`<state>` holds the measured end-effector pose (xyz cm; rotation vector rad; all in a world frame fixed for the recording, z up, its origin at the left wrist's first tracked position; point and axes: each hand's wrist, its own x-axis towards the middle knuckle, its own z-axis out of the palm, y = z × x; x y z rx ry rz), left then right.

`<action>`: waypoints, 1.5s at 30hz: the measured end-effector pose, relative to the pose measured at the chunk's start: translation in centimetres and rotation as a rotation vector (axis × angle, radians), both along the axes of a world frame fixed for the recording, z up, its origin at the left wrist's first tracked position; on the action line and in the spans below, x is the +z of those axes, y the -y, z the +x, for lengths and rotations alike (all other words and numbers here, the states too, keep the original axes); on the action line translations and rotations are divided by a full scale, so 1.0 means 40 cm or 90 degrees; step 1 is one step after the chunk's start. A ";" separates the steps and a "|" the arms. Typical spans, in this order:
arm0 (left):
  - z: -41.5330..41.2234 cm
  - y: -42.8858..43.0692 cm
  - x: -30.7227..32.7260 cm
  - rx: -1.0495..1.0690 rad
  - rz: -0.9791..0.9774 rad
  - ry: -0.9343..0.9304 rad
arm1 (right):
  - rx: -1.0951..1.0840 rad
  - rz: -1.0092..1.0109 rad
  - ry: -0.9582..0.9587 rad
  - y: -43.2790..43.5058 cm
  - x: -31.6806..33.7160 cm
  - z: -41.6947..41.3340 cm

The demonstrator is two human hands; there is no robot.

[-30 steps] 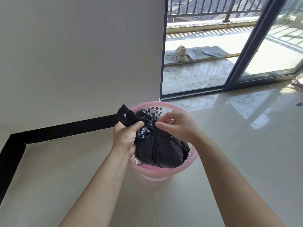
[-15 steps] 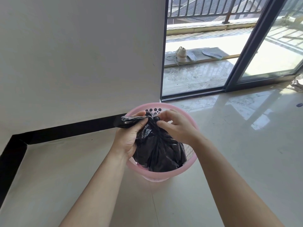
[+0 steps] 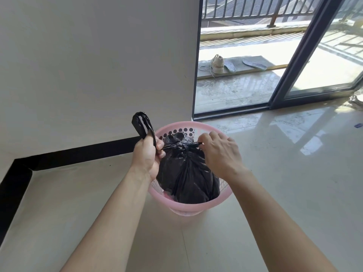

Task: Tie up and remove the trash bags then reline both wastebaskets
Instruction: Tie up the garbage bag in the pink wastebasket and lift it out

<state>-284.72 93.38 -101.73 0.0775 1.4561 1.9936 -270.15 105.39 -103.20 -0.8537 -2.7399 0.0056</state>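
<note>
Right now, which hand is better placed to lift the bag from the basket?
Probably left: the left hand grips the black bag's handle loop beside the knot; the right hand only pinches a short end.

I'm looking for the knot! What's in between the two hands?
In the head view, the knot of the black trash bag sits between the left hand and the right hand.

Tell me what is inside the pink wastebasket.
A knotted black trash bag sits in the pink wastebasket; the left hand and right hand grip its tails. The bag's contents and the basket's bottom are hidden.
</note>
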 end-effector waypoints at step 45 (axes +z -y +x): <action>-0.017 -0.056 0.478 -0.355 -0.485 -0.824 | 0.021 -0.220 -0.007 -0.030 0.548 -0.029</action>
